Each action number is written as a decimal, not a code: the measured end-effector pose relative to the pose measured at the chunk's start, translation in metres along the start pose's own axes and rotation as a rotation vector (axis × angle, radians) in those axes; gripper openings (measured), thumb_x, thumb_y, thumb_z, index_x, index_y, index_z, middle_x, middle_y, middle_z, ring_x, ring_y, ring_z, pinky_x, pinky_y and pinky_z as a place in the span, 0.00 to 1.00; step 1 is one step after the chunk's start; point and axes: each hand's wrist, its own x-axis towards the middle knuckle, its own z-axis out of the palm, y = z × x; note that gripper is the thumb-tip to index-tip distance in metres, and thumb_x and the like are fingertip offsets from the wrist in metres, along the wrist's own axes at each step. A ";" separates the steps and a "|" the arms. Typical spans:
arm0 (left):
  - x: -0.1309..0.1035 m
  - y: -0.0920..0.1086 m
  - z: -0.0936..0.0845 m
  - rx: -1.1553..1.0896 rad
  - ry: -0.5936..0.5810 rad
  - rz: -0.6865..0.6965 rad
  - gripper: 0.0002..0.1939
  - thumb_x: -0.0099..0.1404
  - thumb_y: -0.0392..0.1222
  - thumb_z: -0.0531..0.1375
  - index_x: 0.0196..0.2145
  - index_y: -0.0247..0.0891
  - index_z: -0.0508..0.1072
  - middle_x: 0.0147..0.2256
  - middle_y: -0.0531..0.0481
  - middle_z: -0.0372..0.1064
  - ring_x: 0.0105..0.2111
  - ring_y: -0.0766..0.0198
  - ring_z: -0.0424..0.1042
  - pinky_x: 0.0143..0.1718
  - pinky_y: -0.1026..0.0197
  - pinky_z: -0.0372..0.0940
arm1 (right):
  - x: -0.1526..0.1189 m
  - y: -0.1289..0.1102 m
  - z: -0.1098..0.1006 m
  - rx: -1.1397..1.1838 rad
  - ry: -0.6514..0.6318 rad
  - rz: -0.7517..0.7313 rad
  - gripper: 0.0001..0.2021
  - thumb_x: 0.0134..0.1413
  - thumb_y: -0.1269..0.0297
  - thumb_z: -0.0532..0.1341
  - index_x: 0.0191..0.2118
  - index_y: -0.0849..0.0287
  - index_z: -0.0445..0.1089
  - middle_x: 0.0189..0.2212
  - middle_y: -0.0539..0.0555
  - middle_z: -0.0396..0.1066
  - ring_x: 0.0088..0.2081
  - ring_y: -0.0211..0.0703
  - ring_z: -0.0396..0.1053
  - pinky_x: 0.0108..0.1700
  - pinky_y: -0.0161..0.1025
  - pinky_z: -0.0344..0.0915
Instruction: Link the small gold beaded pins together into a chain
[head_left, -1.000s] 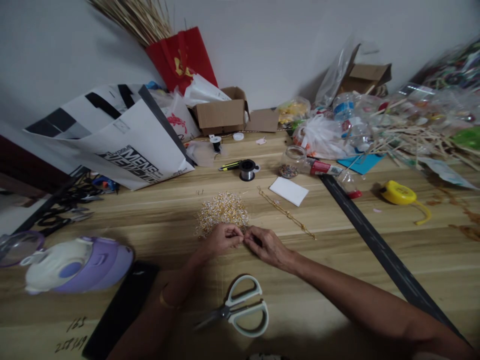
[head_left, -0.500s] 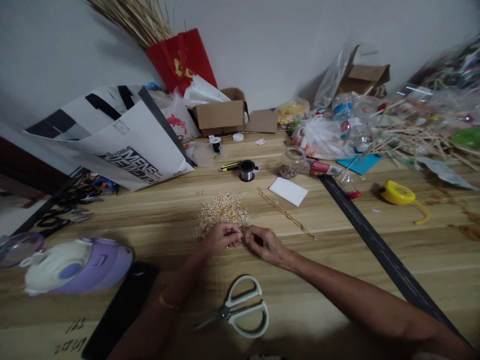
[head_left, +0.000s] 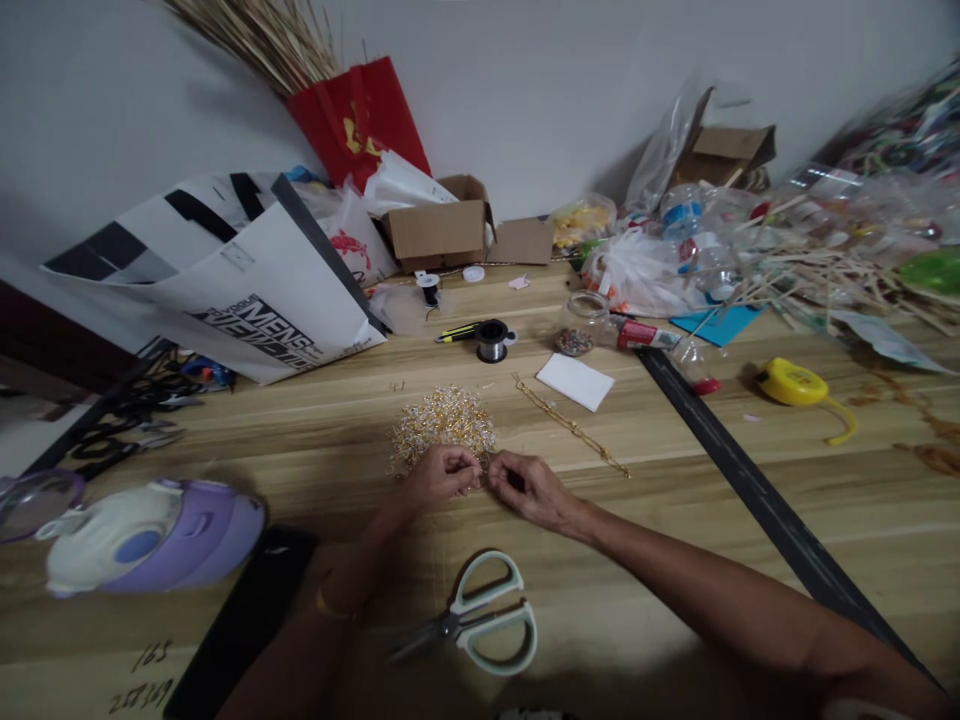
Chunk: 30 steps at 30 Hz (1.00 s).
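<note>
Side by side over the table, my left hand point(head_left: 448, 474) and my right hand point(head_left: 534, 492) have their thumbs and forefingers pinched together, almost touching. What sits between the fingertips is too small to make out. Just beyond my left hand lies a heap of small gold and silver beaded links point(head_left: 442, 420). A gold chain point(head_left: 574, 428) stretches across the wood beyond my right hand. Closer to me, scissors with pale green handles point(head_left: 495, 628) lie with their blades pointing left.
A purple and white bottle point(head_left: 180, 535) and a black phone point(head_left: 247, 615) lie at the left. Beyond are a wire spool point(head_left: 492, 341), a white card point(head_left: 575, 381) and a bead jar point(head_left: 581, 322). A yellow tape measure point(head_left: 793, 383) is at the right, near piled plastic and sticks.
Both hands keep their pinch in nearly the same spot. The whole view has shifted very slightly; nothing on the table has visibly moved.
</note>
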 end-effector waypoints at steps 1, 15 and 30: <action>0.000 -0.001 0.000 0.005 0.001 0.003 0.13 0.49 0.47 0.64 0.23 0.33 0.70 0.18 0.55 0.64 0.18 0.72 0.62 0.21 0.69 0.58 | 0.000 -0.001 0.000 0.001 -0.002 0.003 0.03 0.52 0.73 0.55 0.31 0.61 0.65 0.22 0.46 0.61 0.22 0.32 0.56 0.25 0.28 0.52; 0.003 -0.005 -0.002 0.032 -0.004 -0.009 0.13 0.49 0.46 0.63 0.23 0.33 0.68 0.18 0.55 0.64 0.18 0.72 0.63 0.20 0.69 0.59 | 0.000 -0.002 -0.002 -0.013 -0.005 -0.023 0.04 0.51 0.74 0.54 0.31 0.61 0.65 0.21 0.45 0.60 0.22 0.31 0.55 0.25 0.28 0.51; 0.004 -0.006 0.003 0.011 -0.050 -0.033 0.17 0.49 0.51 0.64 0.23 0.33 0.68 0.17 0.55 0.65 0.16 0.74 0.61 0.20 0.70 0.58 | 0.000 -0.004 -0.003 0.021 -0.002 -0.015 0.03 0.53 0.72 0.55 0.31 0.61 0.64 0.20 0.45 0.59 0.21 0.31 0.54 0.24 0.28 0.51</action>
